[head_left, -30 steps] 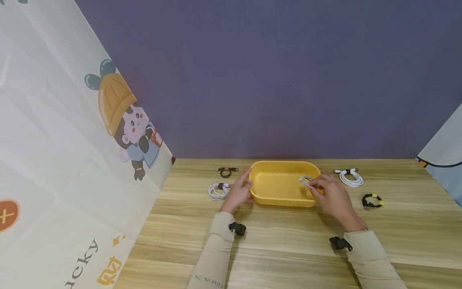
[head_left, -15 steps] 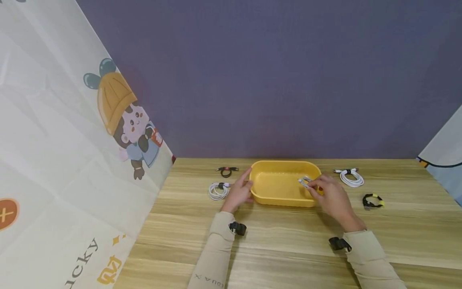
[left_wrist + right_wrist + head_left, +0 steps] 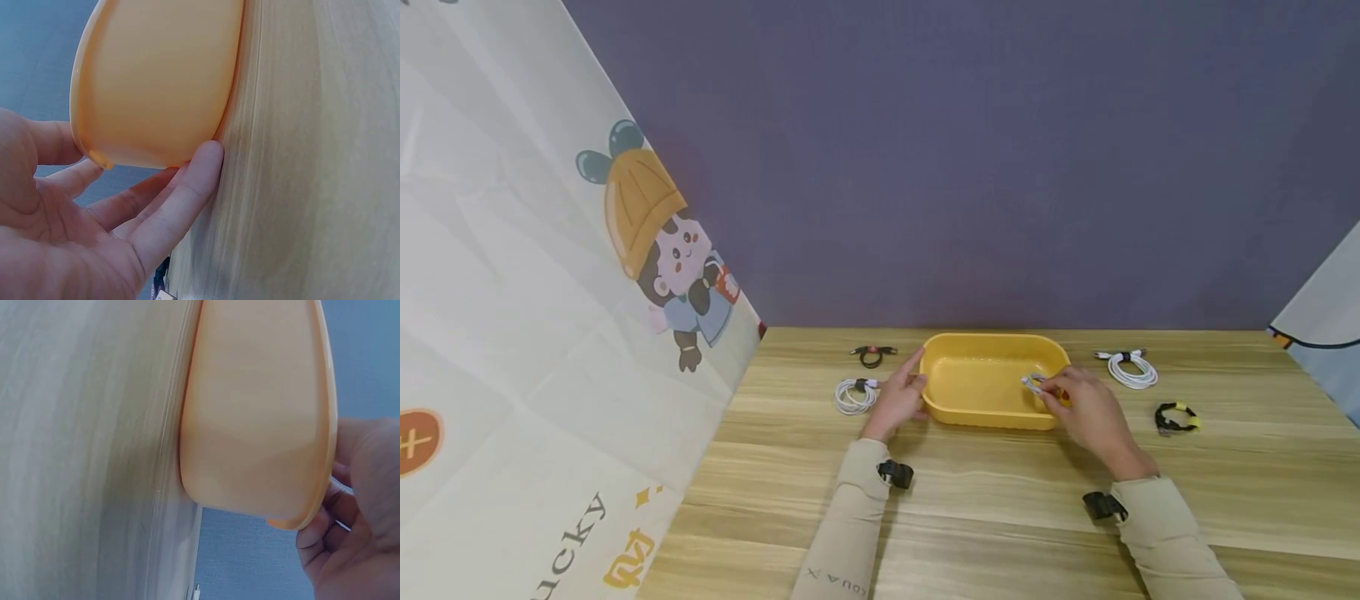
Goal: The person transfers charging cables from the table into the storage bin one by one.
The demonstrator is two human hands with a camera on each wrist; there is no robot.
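Observation:
The yellow bin (image 3: 985, 417) stands on the wooden table between both hands. My left hand (image 3: 897, 402) rests against its left end; in the left wrist view, fingers (image 3: 187, 200) lie fairly straight along the outer wall, with the thumb near the rim. With thumb and index finger, my right hand (image 3: 1088, 412) pinches a small coiled whitish cable (image 3: 1032, 382) over the bin's right inside. In the right wrist view, the bin's wall (image 3: 259, 419) hides that cable, and the right hand (image 3: 362, 512) is at the rim.
Left of the bin lie a small black cable (image 3: 872, 357) and a white coiled cable (image 3: 855, 397). On the right are another white coiled cable (image 3: 1132, 372) and a black cable with yellow ties (image 3: 1177, 417). A dark blue-grey panel (image 3: 962, 167) stands behind the table.
The right hand has lowered the cable very slightly into the bin, so less of it shows. The left hand keeps its place at the bin's left end.

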